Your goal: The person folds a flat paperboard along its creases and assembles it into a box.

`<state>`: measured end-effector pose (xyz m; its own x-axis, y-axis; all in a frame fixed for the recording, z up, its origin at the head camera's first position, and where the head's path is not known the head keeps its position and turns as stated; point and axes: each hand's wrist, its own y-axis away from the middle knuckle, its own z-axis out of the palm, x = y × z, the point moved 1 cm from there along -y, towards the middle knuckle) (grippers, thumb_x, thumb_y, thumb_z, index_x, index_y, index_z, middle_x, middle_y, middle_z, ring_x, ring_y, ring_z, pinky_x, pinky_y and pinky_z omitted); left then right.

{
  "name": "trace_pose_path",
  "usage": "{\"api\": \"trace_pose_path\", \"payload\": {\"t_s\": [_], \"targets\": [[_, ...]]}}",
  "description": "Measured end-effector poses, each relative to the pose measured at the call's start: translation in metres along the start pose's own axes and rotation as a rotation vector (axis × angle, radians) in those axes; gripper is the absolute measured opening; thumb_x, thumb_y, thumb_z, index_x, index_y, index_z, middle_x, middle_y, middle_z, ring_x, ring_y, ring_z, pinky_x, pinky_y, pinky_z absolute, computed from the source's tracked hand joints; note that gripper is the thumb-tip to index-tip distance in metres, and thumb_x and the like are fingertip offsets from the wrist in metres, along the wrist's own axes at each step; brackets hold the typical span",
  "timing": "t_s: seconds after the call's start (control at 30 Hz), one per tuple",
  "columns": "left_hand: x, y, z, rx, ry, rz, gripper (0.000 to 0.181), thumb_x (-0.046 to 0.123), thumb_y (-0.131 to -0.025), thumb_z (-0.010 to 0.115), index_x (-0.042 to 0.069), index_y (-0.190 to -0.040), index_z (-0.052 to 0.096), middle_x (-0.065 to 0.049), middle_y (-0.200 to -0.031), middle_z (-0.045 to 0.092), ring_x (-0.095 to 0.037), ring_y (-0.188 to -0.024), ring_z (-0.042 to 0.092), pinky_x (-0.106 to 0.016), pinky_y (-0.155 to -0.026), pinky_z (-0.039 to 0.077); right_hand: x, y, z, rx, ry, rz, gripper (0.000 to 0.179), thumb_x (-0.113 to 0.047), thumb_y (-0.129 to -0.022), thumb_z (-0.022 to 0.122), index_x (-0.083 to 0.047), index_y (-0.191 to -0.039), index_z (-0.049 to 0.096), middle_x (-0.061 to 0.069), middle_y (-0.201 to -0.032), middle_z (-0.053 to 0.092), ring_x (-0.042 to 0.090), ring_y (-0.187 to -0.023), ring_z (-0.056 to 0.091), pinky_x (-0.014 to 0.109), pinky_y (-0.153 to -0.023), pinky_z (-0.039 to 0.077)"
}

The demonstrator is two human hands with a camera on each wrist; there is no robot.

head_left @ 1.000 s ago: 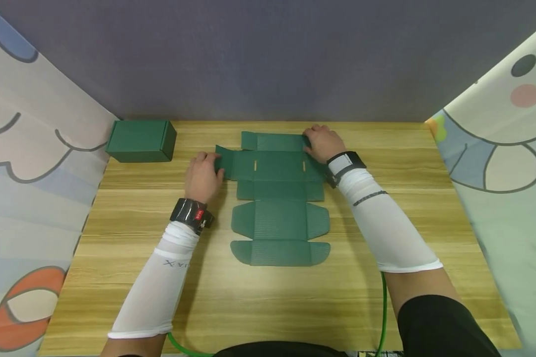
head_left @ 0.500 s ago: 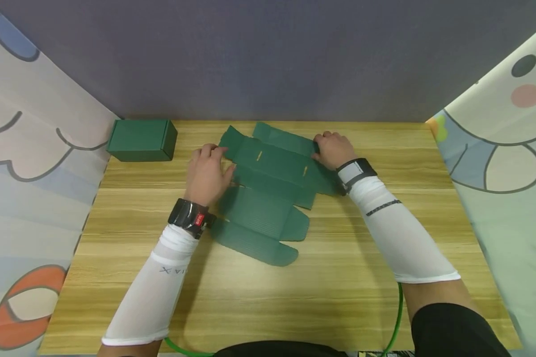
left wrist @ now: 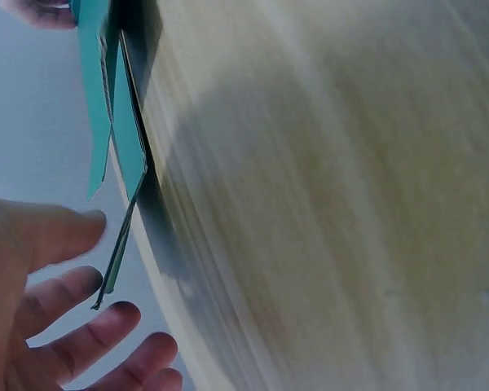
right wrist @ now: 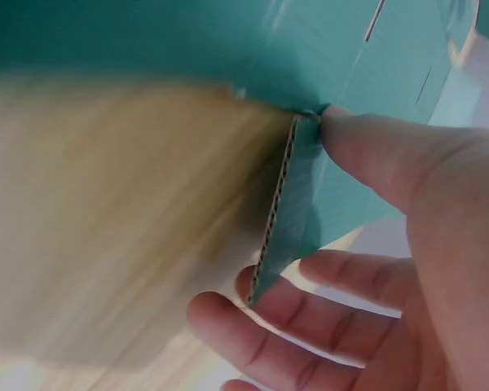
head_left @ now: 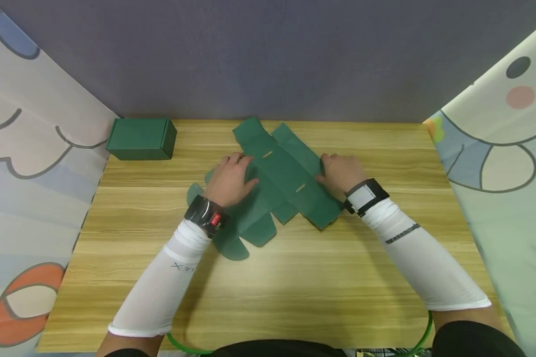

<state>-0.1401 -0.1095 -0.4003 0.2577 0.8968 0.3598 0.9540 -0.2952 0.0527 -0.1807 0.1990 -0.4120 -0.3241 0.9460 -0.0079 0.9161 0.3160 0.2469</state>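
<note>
Wooden table (head_left: 303,297) nearest us, bottom of frame. Left hand (head_left: 229,181), mid-frame, fingers spread over green cardboard (head_left: 290,173) lying slantwise at centre; firm contact we cannot tell. Right hand (head_left: 341,173), right of centre, pinches small flap (right wrist: 301,195) between thumb and fingers, we judge to steer sheet by edge. Green box (head_left: 138,135) upper left, probably leaving us working room.
</note>
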Motion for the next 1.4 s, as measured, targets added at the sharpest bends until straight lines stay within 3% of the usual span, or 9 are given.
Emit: {"api": "trace_pose_path", "payload": {"t_s": [0.2,0.33,0.43,0.6,0.77,0.87,0.93,1.1,1.4], "targets": [[0.002,-0.007,0.015,-0.037,-0.013,-0.004,0.067,0.04,-0.097,0.072,0.013,-0.153,0.048,-0.019,-0.154,0.049,-0.047,-0.143,0.045,-0.063,-0.111,0.047,-0.006,0.021,0.009,-0.006,-0.007,-0.035,0.068,-0.053,-0.094,0.071,0.003,-0.13,0.056,0.016,-0.091,0.073,0.029,-0.078,0.072,0.05,-0.068,0.058],[0.007,-0.01,0.025,-0.06,-0.043,0.016,0.068,0.042,-0.098,0.071,0.012,-0.154,0.047,-0.019,-0.153,0.049,-0.047,-0.143,0.045,-0.062,-0.112,0.047,-0.012,0.036,0.016,0.013,-0.06,-0.044,0.068,-0.055,-0.091,0.075,0.001,-0.124,0.055,0.008,-0.077,0.066,0.021,-0.062,0.064,0.037,-0.048,0.05],[0.011,-0.012,0.031,-0.083,-0.051,0.029,0.069,0.043,-0.098,0.07,0.014,-0.155,0.046,-0.019,-0.154,0.048,-0.046,-0.143,0.044,-0.061,-0.113,0.046,-0.017,0.048,0.021,0.009,-0.117,-0.044,0.069,-0.055,-0.09,0.076,-0.001,-0.124,0.052,0.006,-0.077,0.063,0.02,-0.062,0.061,0.034,-0.047,0.047],[0.016,-0.012,0.041,-0.117,-0.065,0.05,0.072,0.047,-0.097,0.07,0.016,-0.158,0.044,-0.018,-0.159,0.044,-0.045,-0.148,0.039,-0.062,-0.115,0.044,-0.027,0.065,0.023,-0.028,-0.144,-0.083,0.083,-0.057,-0.09,0.075,0.002,-0.139,0.043,0.007,-0.075,0.062,0.019,-0.06,0.062,0.034,-0.047,0.049],[0.019,-0.009,0.05,-0.138,-0.097,0.071,0.075,0.052,-0.095,0.07,0.018,-0.157,0.046,-0.017,-0.165,0.038,-0.044,-0.152,0.033,-0.063,-0.118,0.04,-0.028,0.072,0.016,-0.079,-0.132,-0.147,0.064,-0.056,-0.093,0.073,-0.002,-0.124,0.058,0.005,-0.073,0.064,0.019,-0.063,0.064,0.035,-0.05,0.05],[0.021,-0.005,0.051,-0.144,-0.111,0.081,0.074,0.054,-0.095,0.07,0.018,-0.156,0.048,-0.017,-0.167,0.034,-0.044,-0.154,0.031,-0.063,-0.12,0.038,-0.021,0.066,0.005,-0.075,-0.155,-0.154,0.061,-0.053,-0.096,0.071,-0.002,-0.127,0.063,0.01,-0.086,0.073,0.021,-0.07,0.069,0.038,-0.055,0.055],[0.022,-0.002,0.052,-0.154,-0.118,0.08,0.074,0.055,-0.096,0.069,0.018,-0.157,0.047,-0.016,-0.169,0.032,-0.045,-0.156,0.029,-0.062,-0.123,0.035,-0.015,0.057,-0.001,-0.057,-0.202,-0.147,0.064,-0.049,-0.097,0.07,0.0,-0.136,0.06,0.016,-0.104,0.076,0.026,-0.083,0.073,0.043,-0.067,0.061],[0.02,0.005,0.056,-0.164,-0.137,0.089,0.074,0.056,-0.096,0.068,0.02,-0.157,0.047,-0.016,-0.17,0.03,-0.046,-0.157,0.025,-0.063,-0.124,0.033,0.0,0.026,-0.007,-0.023,-0.33,-0.069,0.079,-0.043,-0.098,0.071,0.006,-0.152,0.042,0.028,-0.136,0.064,0.042,-0.117,0.068,0.057,-0.097,0.057],[0.023,0.015,0.057,-0.16,-0.142,0.113,0.074,0.057,-0.095,0.069,0.019,-0.156,0.049,-0.017,-0.169,0.031,-0.047,-0.157,0.025,-0.064,-0.123,0.033,-0.003,0.002,-0.006,0.0,-0.365,0.03,0.052,-0.031,-0.106,0.059,0.004,-0.143,0.051,0.026,-0.125,0.071,0.04,-0.108,0.072,0.054,-0.089,0.06]]}}
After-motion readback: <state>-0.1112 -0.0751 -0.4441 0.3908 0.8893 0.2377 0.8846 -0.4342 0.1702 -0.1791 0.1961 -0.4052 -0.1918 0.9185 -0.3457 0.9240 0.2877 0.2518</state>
